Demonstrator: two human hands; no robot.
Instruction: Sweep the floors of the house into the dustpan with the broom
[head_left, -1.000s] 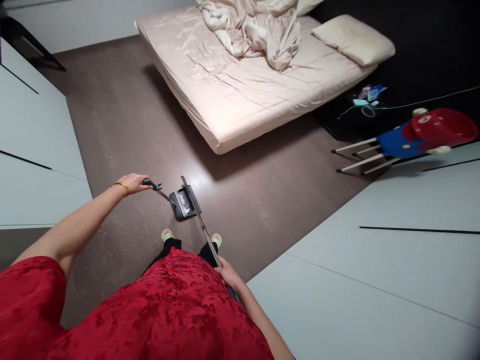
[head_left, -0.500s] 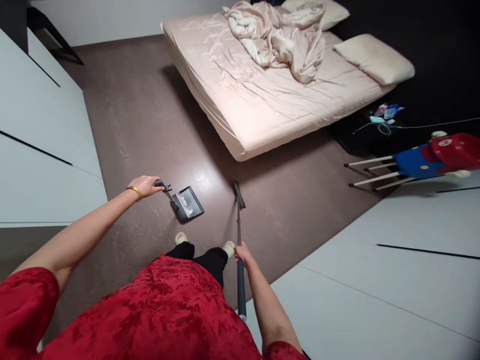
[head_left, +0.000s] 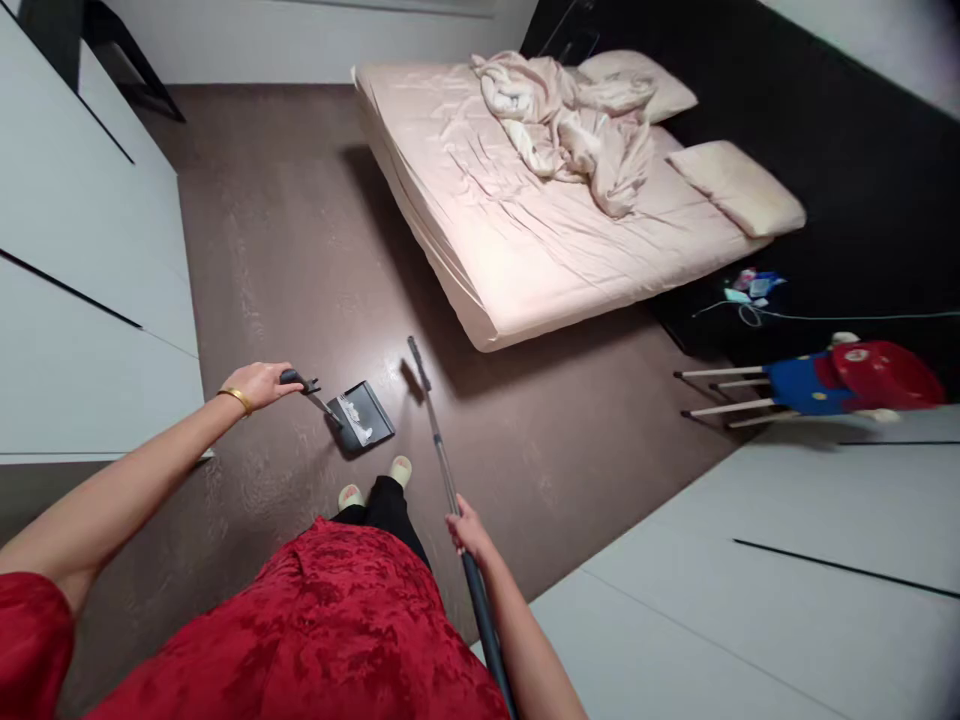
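My left hand is closed round the upright handle of a dark dustpan. Whitish debris lies inside the pan, which is near the floor in front of my feet. In my right hand is the long grey pole of a broom, with its dark grip running back beside my forearm. The narrow broom head points away from me, to the right of the dustpan and apart from it. A shadow beside the head suggests it is raised off the floor.
A bed with rumpled bedding stands ahead. White cabinets flank me on the left and right. A red and blue character stool stands at the right, near small items with a cable by the dark wall.
The broom head has swung left and away from me, nearer the dustpan. My left hand and the dustpan sit slightly further left in view. One foot has stepped forward.
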